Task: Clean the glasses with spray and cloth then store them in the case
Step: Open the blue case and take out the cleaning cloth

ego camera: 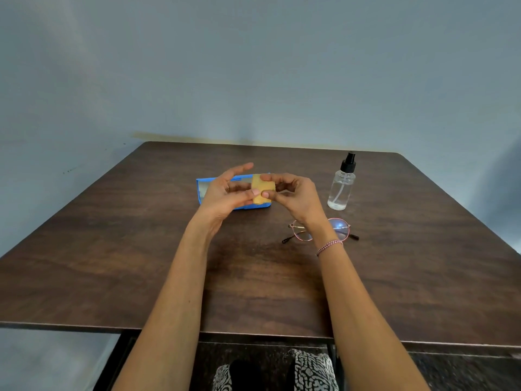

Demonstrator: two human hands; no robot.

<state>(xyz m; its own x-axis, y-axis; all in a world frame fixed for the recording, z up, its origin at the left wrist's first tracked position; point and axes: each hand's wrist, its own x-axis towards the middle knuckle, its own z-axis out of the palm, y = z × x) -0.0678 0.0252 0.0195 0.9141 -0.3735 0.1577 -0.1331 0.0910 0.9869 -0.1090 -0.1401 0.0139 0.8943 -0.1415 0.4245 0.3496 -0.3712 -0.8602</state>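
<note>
Both hands hold a folded yellow cloth [261, 190] above the table's middle. My left hand [225, 194] pinches its left edge with the thumb while the other fingers spread upward. My right hand [294, 197] pinches its right side with curled fingers. Behind and under the hands lies an open blue glasses case [203, 190], mostly hidden. Round pink-rimmed glasses [339, 228] lie on the table under my right wrist, partly covered by it. A clear spray bottle [341, 187] with a black nozzle stands upright to the right of my right hand.
The dark wooden table [141, 249] stands against a grey-blue wall [253, 66]. Its near edge runs across the lower frame, with a patterned garment on the person's lap [310, 371] below it.
</note>
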